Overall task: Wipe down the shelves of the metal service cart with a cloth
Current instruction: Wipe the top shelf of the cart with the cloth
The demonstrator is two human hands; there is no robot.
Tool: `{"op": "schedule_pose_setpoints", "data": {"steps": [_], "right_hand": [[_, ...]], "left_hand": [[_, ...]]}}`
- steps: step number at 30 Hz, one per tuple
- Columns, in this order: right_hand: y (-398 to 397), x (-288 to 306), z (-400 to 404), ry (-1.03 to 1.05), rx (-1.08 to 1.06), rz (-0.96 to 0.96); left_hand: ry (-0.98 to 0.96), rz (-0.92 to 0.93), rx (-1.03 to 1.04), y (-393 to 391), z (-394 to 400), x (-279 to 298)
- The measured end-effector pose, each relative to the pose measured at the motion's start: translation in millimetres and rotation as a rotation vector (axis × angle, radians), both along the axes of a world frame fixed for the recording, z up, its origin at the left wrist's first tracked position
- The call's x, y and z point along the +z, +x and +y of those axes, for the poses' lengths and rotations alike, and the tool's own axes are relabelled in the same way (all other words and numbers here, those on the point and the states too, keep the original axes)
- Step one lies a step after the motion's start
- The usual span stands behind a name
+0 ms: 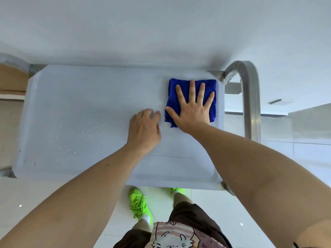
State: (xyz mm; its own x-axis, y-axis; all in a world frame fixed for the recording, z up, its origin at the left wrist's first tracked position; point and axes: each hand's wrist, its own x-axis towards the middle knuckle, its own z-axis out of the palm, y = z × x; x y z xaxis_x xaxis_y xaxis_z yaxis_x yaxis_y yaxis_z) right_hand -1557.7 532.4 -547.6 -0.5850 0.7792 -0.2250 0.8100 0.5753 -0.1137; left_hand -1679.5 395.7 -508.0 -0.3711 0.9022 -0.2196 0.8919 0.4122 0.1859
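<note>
The metal service cart's top shelf fills the middle of the view, pale and film-covered. A folded blue cloth lies at its far right corner. My right hand presses flat on the cloth with fingers spread and straight. My left hand rests on the bare shelf just left of the cloth, fingers loosely curled and holding nothing. Small water droplets dot the shelf to the left of centre.
The cart's curved metal handle rises at the right end. A white wall stands right behind the cart. A wooden surface shows at the far left. My feet in bright green shoes stand on white floor tiles under the near edge.
</note>
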Motion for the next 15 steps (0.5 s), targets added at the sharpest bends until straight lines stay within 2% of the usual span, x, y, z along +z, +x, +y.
{"op": "schedule_pose_setpoints", "data": {"steps": [4, 15], "right_hand": [[26, 4, -39, -0.029, -0.049, -0.011], [50, 1, -158, -0.036, -0.139, -0.025]], "left_hand": [[0.029, -0.038, -0.008, 1, -2, -4], [-0.163, -0.126, -0.065, -12, -2, -2]]}}
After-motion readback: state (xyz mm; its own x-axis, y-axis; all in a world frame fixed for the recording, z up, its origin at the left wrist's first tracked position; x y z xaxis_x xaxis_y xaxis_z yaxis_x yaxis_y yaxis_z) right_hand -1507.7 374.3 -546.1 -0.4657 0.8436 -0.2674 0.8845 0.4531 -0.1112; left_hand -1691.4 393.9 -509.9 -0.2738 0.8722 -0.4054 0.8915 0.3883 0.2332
